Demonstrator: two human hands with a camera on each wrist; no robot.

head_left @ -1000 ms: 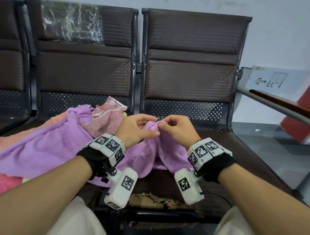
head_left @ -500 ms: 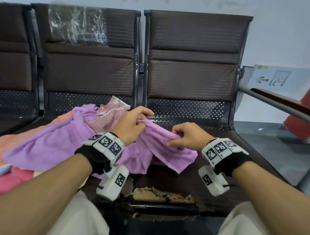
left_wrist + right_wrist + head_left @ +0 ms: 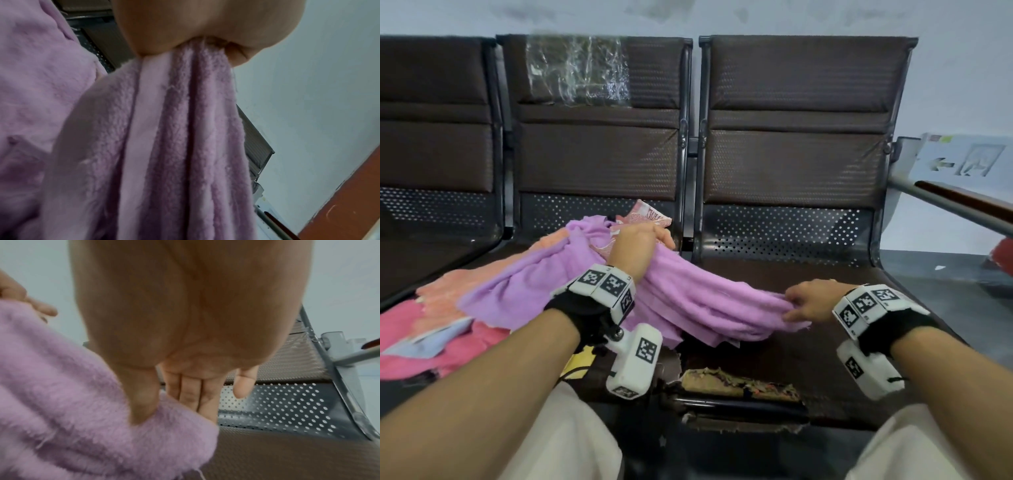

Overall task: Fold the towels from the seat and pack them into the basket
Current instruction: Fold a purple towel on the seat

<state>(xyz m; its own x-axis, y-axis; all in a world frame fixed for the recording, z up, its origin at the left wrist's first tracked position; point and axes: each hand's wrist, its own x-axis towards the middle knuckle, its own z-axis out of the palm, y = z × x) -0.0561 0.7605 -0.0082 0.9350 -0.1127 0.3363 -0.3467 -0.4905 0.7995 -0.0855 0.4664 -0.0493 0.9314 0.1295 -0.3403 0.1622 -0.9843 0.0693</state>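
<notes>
Left hand (image 3: 635,251) clenched a bunched edge of the purple towel (image 3: 709,305), held up over the gap between two seats. Right hand (image 3: 810,303) pinched the towel's far end between thumb and fingers, low over the right seat (image 3: 859,359). Towel hung stretched between the hands, its left part draped on the pile. No basket in view.

Risks, as judged: the right pinch was shallow, near the frayed edge, so a harder pull could slip it free and drop that end. The left hand gripped gathered folds, not a clean corner, so the towel could open unevenly and fold crooked. Dragging might snag it on the torn seat front (image 3: 739,383) just below, or pull pile pieces along.

Around: orange towel (image 3: 493,274), pink towel (image 3: 424,342), patterned red cloth (image 3: 650,217) and a pale blue piece (image 3: 428,342) heaped on the middle seat. Plastic wrap (image 3: 577,70) on that backrest. Armrest (image 3: 962,205) at right. The pile crowded the left; the right seat offered folding room.
</notes>
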